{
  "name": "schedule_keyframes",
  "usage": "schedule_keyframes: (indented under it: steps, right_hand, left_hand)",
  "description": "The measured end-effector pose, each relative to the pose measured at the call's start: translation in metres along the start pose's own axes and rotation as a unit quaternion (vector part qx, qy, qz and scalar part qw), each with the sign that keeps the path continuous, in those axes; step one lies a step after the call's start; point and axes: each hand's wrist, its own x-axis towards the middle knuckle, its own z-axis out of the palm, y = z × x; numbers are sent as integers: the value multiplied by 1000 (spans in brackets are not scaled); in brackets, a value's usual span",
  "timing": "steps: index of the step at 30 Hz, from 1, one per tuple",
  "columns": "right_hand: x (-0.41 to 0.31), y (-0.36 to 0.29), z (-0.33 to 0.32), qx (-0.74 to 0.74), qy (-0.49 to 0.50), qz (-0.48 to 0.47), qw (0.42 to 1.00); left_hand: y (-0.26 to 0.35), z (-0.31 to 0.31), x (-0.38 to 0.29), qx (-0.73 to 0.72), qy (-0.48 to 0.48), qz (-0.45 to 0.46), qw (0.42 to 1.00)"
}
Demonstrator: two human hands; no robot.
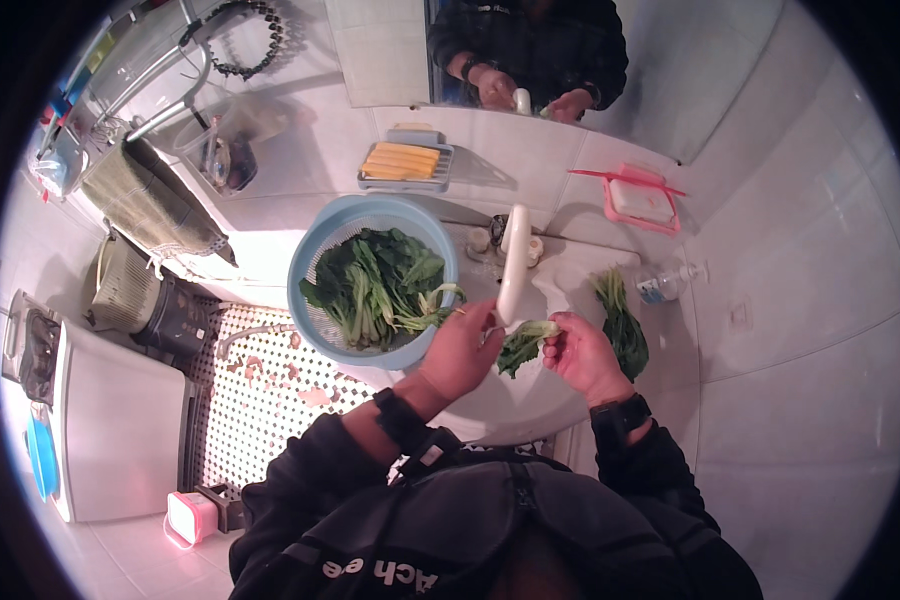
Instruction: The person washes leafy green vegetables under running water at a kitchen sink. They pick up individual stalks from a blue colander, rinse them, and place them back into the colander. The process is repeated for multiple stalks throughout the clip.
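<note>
My right hand (pixel 586 358) pinches the pale stem end of a small leafy green (pixel 523 346) over the white washbasin (pixel 487 420). The leaves hang toward my left hand (pixel 457 351), whose thumb and forefinger are apart beside the tip of the white tap spout (pixel 516 259). Whether that hand touches the spout is unclear. Just left of it, a blue plastic colander basin (pixel 298 296) bears a heap of leafy greens (pixel 375 285). Another bunch of greens (pixel 621 326) lies on the basin's right rim, stems pointing away from me.
A clear pump bottle (pixel 660 285) lies right of the greens. On the back wall are a soap rack (pixel 405 166) with yellow bars and a pink soap dish (pixel 641 202). A mirror (pixel 529 52) hangs above. At left, a hose (pixel 255 334) and brown scraps (pixel 315 396) lie on the patterned floor.
</note>
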Motion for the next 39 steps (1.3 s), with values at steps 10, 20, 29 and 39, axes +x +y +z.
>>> schedule_keyframes:
  steps: [10,20,29,39]
  right_hand:
    - [4,19,-10,-283,41,-110,952]
    - [22,34,-25,-220,83,-145,961]
    - [43,38,-41,-388,109,-266,876]
    - [47,25,-46,-292,79,-92,949]
  left_hand:
    - [-15,44,15,-85,-50,140,985]
    - [-41,84,13,-210,-137,-131,959]
    - [-36,99,12,-89,-104,-107,985]
    - [-26,104,9,3,21,-111,994]
